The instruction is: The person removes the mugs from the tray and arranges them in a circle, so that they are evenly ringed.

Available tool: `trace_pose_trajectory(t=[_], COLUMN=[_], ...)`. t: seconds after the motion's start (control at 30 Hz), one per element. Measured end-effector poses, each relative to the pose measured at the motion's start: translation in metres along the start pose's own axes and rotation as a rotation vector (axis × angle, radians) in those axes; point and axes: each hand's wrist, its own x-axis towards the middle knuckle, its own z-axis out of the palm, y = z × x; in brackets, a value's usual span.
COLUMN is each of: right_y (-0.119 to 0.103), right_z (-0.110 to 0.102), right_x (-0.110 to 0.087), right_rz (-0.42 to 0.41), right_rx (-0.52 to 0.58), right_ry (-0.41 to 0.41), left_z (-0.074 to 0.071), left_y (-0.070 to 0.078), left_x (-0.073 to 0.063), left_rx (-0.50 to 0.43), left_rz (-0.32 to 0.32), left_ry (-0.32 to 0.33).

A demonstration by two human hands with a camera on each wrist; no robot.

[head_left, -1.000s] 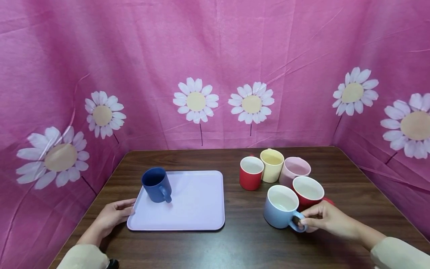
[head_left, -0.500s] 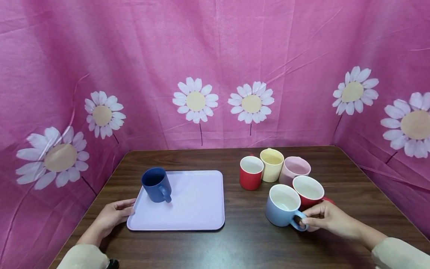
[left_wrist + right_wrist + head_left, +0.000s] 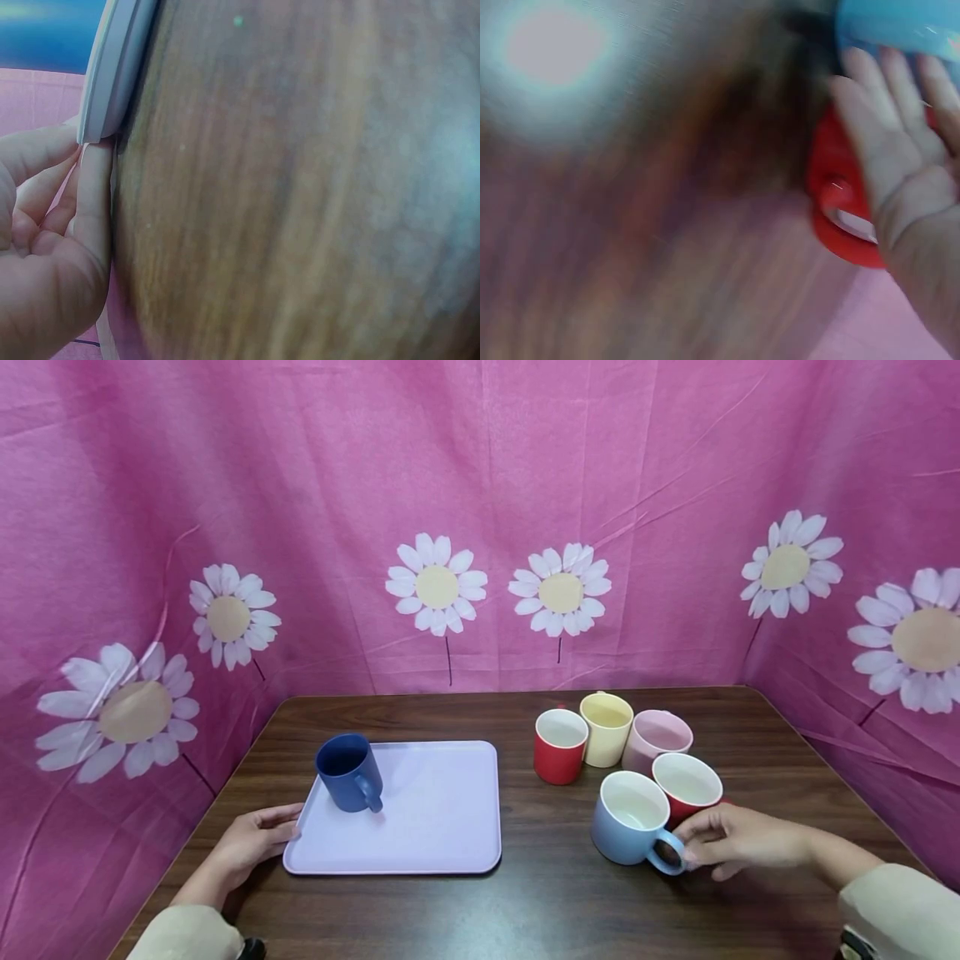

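My left hand [image 3: 258, 843] pinches the left rim of a lilac tray [image 3: 435, 810], with the thumb at the rim and a finger under it in the left wrist view. A dark blue mug [image 3: 348, 775] stands upright at the tray's left side. At the right, my right hand [image 3: 738, 842] is at the handle of a light blue mug [image 3: 626, 835], which stands on the table. Its fingers [image 3: 896, 94] look straight and loose against the mug in the right wrist view. Right behind is a red mug [image 3: 686, 781] with white inside, partly covered by the hand.
Another red mug [image 3: 558, 756], a yellow mug [image 3: 606, 735] and a pink mug [image 3: 656, 739] stand close together behind the light blue one. The brown wooden table [image 3: 450, 910] ends at a pink curtain [image 3: 480, 460] with printed daisies.
The light blue mug has shifted slightly right and back toward the red mug. My right fingers have loosened from its handle. The left hand and tray have stayed put.
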Motion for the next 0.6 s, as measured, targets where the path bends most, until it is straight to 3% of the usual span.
trace_pose_trajectory(t=[0.23, 0.6], right_y=[-0.024, -0.049], right_z=[-0.013, -0.028], right_x=[-0.007, -0.009], right_rz=[0.104, 0.021], right_rx=[-0.005, 0.036], right_ry=[-0.035, -0.019], left_z=[0.001, 0.001], left_y=[0.0, 0.0], left_x=[0.0, 0.001], left_rx=[-0.009, -0.002], left_rz=[-0.006, -0.01], left_ry=[0.011, 0.021])
